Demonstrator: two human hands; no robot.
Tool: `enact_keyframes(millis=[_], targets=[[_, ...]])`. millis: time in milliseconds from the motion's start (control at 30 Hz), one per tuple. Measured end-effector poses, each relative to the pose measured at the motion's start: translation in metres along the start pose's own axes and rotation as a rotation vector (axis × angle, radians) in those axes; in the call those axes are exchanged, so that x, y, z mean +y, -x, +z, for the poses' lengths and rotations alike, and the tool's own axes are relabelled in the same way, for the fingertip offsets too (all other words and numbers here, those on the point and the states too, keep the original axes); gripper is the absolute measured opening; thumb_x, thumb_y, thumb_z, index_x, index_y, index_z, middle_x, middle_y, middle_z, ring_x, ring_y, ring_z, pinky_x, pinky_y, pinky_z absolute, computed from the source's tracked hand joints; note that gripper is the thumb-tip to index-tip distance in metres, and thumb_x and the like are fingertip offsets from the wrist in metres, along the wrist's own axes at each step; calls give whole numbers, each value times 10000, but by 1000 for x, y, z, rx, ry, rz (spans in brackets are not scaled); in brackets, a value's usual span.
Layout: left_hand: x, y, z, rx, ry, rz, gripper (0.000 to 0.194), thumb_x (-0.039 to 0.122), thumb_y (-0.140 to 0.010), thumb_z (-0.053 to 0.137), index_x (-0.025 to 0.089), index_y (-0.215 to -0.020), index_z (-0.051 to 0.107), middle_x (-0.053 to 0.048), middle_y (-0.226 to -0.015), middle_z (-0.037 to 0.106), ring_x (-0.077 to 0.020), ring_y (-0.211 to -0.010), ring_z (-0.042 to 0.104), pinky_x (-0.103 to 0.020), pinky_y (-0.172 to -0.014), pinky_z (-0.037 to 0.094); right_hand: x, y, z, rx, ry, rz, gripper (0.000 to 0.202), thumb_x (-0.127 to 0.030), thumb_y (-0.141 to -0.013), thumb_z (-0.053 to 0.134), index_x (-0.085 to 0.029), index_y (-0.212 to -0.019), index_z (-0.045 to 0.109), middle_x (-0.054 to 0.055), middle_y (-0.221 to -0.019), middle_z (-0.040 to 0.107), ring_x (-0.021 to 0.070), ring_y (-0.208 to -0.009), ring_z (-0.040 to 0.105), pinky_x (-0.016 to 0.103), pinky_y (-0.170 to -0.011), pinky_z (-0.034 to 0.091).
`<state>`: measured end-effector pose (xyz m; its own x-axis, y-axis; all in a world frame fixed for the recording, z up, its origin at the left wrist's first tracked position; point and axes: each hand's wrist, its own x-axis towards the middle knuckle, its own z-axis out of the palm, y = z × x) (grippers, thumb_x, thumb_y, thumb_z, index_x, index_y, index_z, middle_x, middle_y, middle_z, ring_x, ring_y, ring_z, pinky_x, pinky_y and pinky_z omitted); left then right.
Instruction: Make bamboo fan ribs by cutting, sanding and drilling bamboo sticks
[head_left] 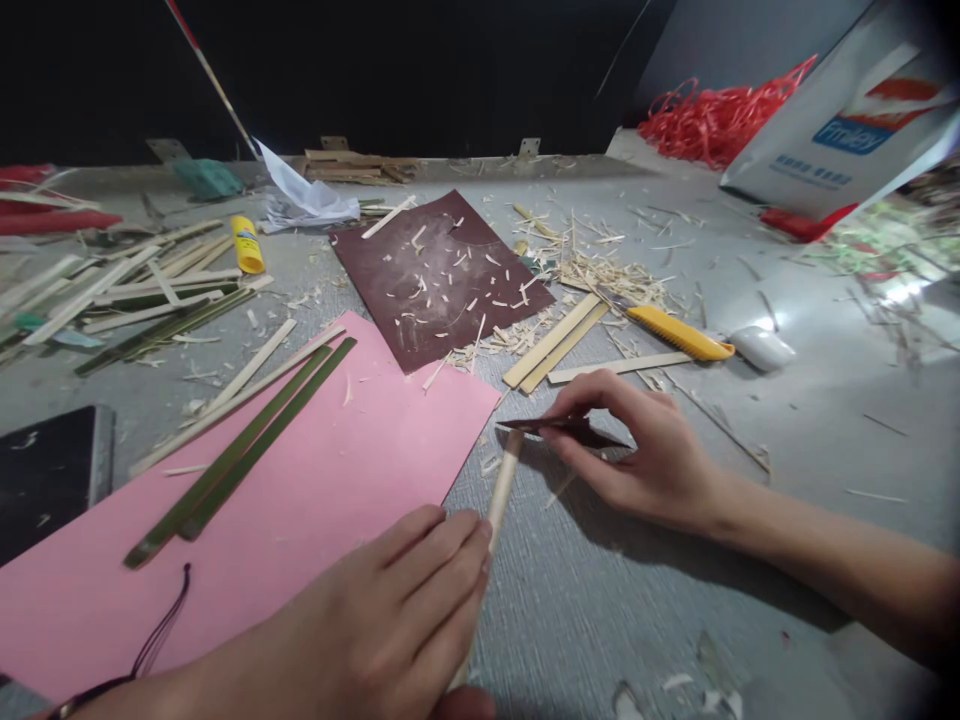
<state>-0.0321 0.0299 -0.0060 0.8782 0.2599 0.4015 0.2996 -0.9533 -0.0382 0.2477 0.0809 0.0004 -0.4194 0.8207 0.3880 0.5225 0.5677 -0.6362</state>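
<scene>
My left hand [405, 610] is closed over a pale bamboo strip [504, 485], holding it against the grey tabletop. The strip's far end sticks out past my fingers and points away from me. Between the thumb and fingers of my right hand [630, 440] is pinched a folded piece of dark brown sandpaper [574, 430], whose edge meets or lies just over the strip's far end. To the left, two green bamboo strips [255, 450] lie on a pink sheet of paper [405, 420]. Part of the held strip is hidden under my left hand.
A larger brown sandpaper sheet [450, 270] with shavings on it lies ahead. Right of it are a yellow utility knife [679, 332], a white lump [761, 348] and pale strips [555, 340]. A yellow glue stick [247, 245], a bamboo pile and a black device [52, 475] are left.
</scene>
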Motion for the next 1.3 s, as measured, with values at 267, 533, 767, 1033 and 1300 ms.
enact_keyframes(millis=[267,533,767,1033,1300], targets=[[4,-3,-2,-55,-17,2,440,400,-1091,413,144,-1049,768,-74,-1208,750,-250,-1160,615,-392,-1031,408,1,1,9,-171,152,-328,226,-53,-981,484,-147,-1133,623,74,-889,658,187,-802,577,296,-669,489],[21,0,0,-145,-87,-54,402,237,-1065,366,99,-1124,738,-124,-1300,692,-295,-1251,564,-448,-1063,384,-6,-10,10,-365,147,-499,265,-5,-915,444,-139,-1094,585,59,-847,625,203,-785,477,321,-693,431],[23,0,-6,-195,-125,-47,352,222,-1029,429,79,-1197,703,-132,-1332,658,-297,-1269,541,-442,-1077,368,-11,-9,14,-367,97,-480,115,-105,-997,487,-145,-1005,595,48,-816,595,189,-770,450,317,-689,421],[21,0,-9,-223,-133,-23,340,318,-1001,521,108,-1165,733,-123,-1339,658,-304,-1298,503,-443,-1053,364,-9,-10,10,-367,132,-487,242,-10,-942,428,-152,-1044,595,58,-844,611,198,-802,484,309,-703,428],[20,-1,-9,-237,-128,1,301,277,-988,549,110,-1147,743,-129,-1342,646,-304,-1282,516,-456,-1063,348,-1,-14,9,-298,158,-409,256,-6,-938,434,-165,-1042,606,52,-846,608,190,-784,507,297,-692,430]])
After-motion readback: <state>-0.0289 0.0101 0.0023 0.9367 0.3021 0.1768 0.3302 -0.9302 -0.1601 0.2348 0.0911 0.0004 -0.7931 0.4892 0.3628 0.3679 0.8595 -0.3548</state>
